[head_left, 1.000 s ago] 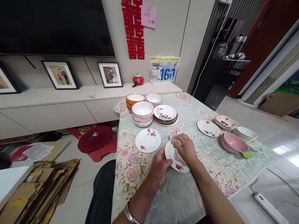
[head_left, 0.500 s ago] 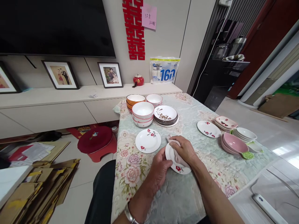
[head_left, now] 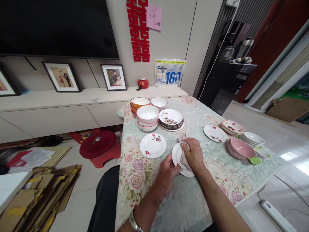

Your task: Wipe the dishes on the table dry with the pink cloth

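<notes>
My left hand [head_left: 167, 172] grips the left edge of a small white plate [head_left: 177, 154] with red flowers, thumb on its upper face. Bunched under my right hand [head_left: 193, 154] is a pale pinkish cloth [head_left: 184, 160], pressed against the plate's face. Part of the plate is hidden by the cloth and fingers. Just left of it, another white plate [head_left: 153, 146] with red flowers lies flat on the tablecloth [head_left: 188, 203]. A similar flowered plate [head_left: 214, 132] rests to the right, beyond my right hand.
White red-rimmed bowls [head_left: 147, 117], orange bowls [head_left: 140, 102] and a stack of brown-patterned plates [head_left: 171, 117] stand at the back. On the right are pink bowls [head_left: 243, 149] and small white bowls [head_left: 253, 138]. A red stool [head_left: 103, 151] stands left of the table.
My right hand and the cloth have shifted slightly right and up across the plate. The held plate has turned a little, its red flower now nearer my left thumb.
</notes>
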`<act>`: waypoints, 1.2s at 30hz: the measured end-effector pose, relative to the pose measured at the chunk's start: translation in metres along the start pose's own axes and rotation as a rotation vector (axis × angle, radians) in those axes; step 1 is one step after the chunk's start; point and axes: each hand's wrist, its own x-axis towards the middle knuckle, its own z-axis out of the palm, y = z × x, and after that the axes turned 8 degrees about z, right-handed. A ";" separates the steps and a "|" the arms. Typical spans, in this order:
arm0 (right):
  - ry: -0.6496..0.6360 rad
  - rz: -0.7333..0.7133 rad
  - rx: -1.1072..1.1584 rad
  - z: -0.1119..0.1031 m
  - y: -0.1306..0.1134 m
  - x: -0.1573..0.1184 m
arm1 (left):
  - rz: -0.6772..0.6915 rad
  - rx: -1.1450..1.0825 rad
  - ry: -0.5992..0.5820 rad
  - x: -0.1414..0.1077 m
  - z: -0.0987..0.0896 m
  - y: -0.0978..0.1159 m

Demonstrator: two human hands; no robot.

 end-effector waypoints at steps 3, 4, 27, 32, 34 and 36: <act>-0.046 -0.207 0.084 0.002 -0.012 -0.010 | 0.016 0.029 0.011 0.001 -0.002 -0.003; -0.115 -0.266 0.132 0.003 -0.016 -0.013 | 0.020 0.044 0.029 0.001 -0.003 -0.004; -0.165 -0.029 0.073 -0.003 -0.008 -0.004 | -0.011 0.038 0.045 0.001 -0.002 0.002; -0.062 0.115 -0.117 -0.005 -0.001 -0.005 | 0.039 -0.020 0.089 0.001 0.001 0.005; -0.061 0.065 -0.154 -0.005 -0.004 -0.007 | 0.072 -0.028 0.073 0.001 -0.001 0.003; -0.097 -0.028 -0.121 -0.004 -0.009 -0.008 | 0.088 -0.040 0.035 0.001 -0.003 0.000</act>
